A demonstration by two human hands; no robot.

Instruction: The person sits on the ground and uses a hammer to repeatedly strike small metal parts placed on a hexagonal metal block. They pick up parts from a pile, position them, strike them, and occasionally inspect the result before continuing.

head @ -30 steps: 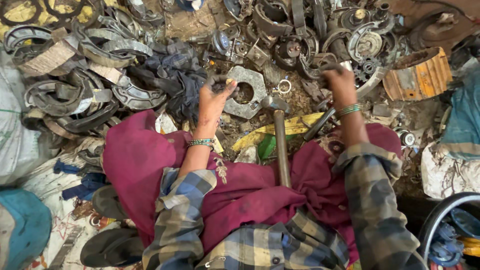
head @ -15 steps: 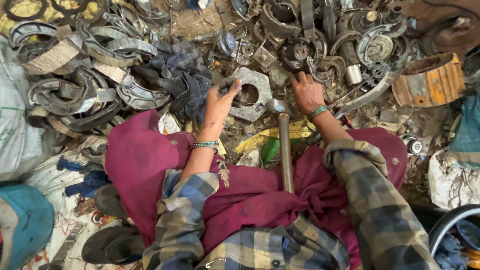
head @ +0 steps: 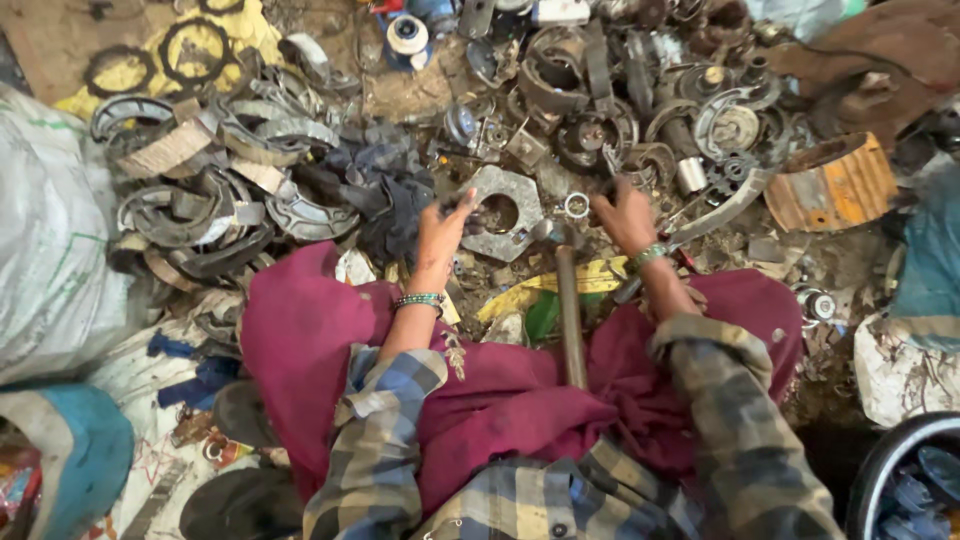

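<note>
Left hand (head: 442, 228) pinching a small dark part, right hand (head: 624, 214) fingers curled among scrap metal (head: 600, 130)

Flat grey hexagonal plate (head: 500, 212), holed

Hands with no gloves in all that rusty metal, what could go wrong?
The left hand and the right hand are bare among jagged scrap parts, so a sharp edge might cut them. The hammer lies loose across the lap and could slide off. The heavy hexagonal plate sits close to the fingers and might pinch them if it shifts.
</note>
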